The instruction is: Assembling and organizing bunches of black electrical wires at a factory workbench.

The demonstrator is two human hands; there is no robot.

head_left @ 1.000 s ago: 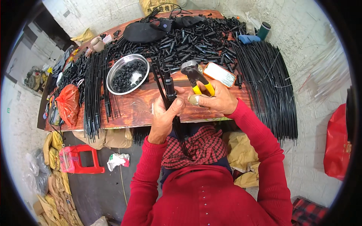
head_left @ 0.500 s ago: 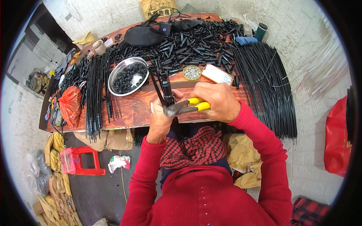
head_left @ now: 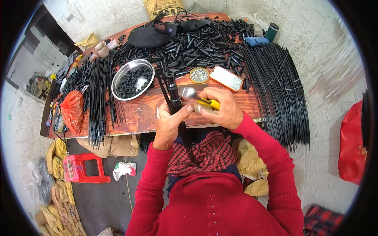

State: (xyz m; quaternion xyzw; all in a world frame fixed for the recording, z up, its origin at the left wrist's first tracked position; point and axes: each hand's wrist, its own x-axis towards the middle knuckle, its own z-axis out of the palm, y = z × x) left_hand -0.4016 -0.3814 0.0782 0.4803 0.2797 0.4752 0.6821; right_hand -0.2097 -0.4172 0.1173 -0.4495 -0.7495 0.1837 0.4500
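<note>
Black tube (head_left: 173,91) is snug in the left hand (head_left: 168,121) over the table's (head_left: 138,114) near edge, right hand (head_left: 224,107) wrapped round the pliers (head_left: 214,104). I'd keep that left thumb (head_left: 184,111) clear and squeeze square-on, no twisting.

Small workshop, pretty clearly — yellow-handled tool (head_left: 214,104) out, table (head_left: 134,114) heaped with little black parts (head_left: 204,53), sheaves of black strands (head_left: 277,94), rough walls (head_left: 321,157).

wood-grain tbl (head_left: 139,112) w/ blk tube heap (head_left: 202,49), metal bowl (head_left: 141,83), rnd dish (head_left: 200,82), white tray (head_left: 225,77), blk rods (head_left: 275,92) on r
</note>
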